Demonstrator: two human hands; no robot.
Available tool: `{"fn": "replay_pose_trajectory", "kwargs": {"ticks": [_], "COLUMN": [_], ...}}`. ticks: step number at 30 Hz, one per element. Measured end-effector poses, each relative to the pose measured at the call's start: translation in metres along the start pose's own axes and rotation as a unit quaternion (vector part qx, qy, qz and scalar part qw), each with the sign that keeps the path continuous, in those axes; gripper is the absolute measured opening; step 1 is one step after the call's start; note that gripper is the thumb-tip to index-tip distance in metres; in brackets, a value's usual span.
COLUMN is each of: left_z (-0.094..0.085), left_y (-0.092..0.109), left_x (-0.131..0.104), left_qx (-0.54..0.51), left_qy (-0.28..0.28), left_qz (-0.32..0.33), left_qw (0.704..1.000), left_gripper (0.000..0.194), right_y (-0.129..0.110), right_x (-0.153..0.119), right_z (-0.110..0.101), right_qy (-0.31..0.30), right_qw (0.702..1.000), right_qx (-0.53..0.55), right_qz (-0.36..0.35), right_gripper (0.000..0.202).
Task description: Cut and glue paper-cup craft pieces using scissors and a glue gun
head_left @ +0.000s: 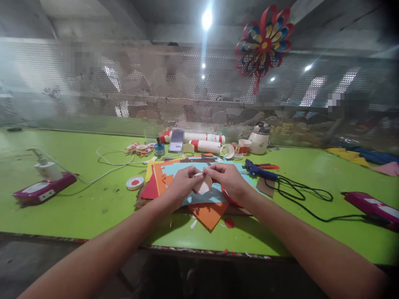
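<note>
Both hands meet over a pile of coloured paper, fingers pinched at the upper rim of a small white round piece. My left hand grips its left side and my right hand its top right. Beneath them lie light blue paper, orange paper and red paper. A red curved edge, partly hidden by my right hand, shows beside the wrist. On the left of the pile is a white ring with a red centre.
Behind the pile are paper cups, a blue ink bottle, a phone and a white flask. A blue glue gun with black cord lies right. Purple power strips sit at both sides.
</note>
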State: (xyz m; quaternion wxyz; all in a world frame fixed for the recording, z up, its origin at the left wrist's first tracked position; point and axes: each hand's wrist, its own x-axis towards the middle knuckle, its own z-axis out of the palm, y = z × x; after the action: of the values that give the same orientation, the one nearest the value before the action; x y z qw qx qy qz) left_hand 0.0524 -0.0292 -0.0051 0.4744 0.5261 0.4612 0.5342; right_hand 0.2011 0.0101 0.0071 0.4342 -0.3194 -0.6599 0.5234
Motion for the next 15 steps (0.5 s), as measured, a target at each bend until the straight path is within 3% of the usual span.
{"fn": "replay_pose_trajectory", "kwargs": {"ticks": [15], "left_z": [0.0009], "left_y": [0.0006], "left_x": [-0.002], "left_qx": [0.007], "left_qy": [-0.019], "left_qz": [0.034], "left_qw": [0.999], "left_gripper": [0.028], "right_y": [0.0053], "right_x": [0.0016], "right_z": [-0.0025], "right_qy": [-0.028], "right_qw": [0.987], "right_qx": [0.142], "right_qz": [0.076], "right_gripper": [0.031]}}
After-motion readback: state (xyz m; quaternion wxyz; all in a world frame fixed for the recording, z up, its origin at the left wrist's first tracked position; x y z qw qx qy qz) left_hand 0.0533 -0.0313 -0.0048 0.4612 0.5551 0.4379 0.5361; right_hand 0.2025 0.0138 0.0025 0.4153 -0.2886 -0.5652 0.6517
